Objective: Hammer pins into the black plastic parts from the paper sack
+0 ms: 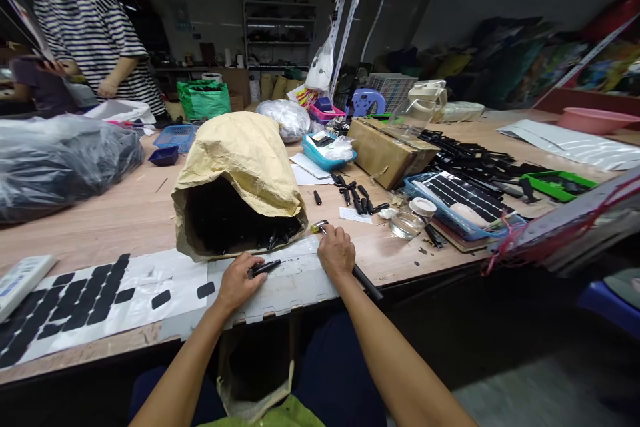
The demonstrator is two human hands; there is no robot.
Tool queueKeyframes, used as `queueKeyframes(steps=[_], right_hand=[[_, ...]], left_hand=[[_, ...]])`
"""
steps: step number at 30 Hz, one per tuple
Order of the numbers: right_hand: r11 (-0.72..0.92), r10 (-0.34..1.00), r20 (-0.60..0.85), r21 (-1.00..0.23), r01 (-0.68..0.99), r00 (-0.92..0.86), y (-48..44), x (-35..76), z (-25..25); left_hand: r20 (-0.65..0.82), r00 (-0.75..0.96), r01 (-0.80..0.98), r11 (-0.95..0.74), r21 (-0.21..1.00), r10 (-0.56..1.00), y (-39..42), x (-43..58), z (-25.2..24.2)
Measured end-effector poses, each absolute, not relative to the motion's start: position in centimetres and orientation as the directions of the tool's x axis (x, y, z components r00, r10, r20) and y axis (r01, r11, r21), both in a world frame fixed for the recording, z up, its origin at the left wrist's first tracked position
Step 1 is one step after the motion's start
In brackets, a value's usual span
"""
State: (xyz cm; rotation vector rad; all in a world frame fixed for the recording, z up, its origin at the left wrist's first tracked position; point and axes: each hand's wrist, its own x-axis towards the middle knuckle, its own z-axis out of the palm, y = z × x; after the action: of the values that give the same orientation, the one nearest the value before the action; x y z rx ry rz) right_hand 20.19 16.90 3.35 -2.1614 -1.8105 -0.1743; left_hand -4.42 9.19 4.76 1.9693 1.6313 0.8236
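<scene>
My left hand (241, 282) pinches a small black tapered plastic piece (267, 267) just above a grey board (295, 283) at the table's front edge. In my right hand (337, 252) is a small hammer (367, 282). Its yellowish and black head shows beyond my fingers and its black handle sticks out behind the palm. Directly in front of my hands lies a tan woven sack (240, 153), its mouth towards me, with black pieces in its dark inside. A second open sack (255, 373) hangs below the table edge at my lap.
White sheets with black stickers (90, 300) lie left, beside a white box-like device (23, 283). Loose black pieces (357, 199), a glass jar (407, 223), a cardboard box (390, 150) and a blue basket (460, 207) stand right. A person in a striped shirt (100, 27) stands far left.
</scene>
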Motion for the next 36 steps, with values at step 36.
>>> queueKeyframes(steps=[36], right_hand=[[0.344,0.935,0.316,-0.701,0.625,-0.161,6.6,12.3,5.6]], left_hand=[[0.111,0.101,0.657,-0.150,0.738,0.989,9.2,-4.4,5.1]])
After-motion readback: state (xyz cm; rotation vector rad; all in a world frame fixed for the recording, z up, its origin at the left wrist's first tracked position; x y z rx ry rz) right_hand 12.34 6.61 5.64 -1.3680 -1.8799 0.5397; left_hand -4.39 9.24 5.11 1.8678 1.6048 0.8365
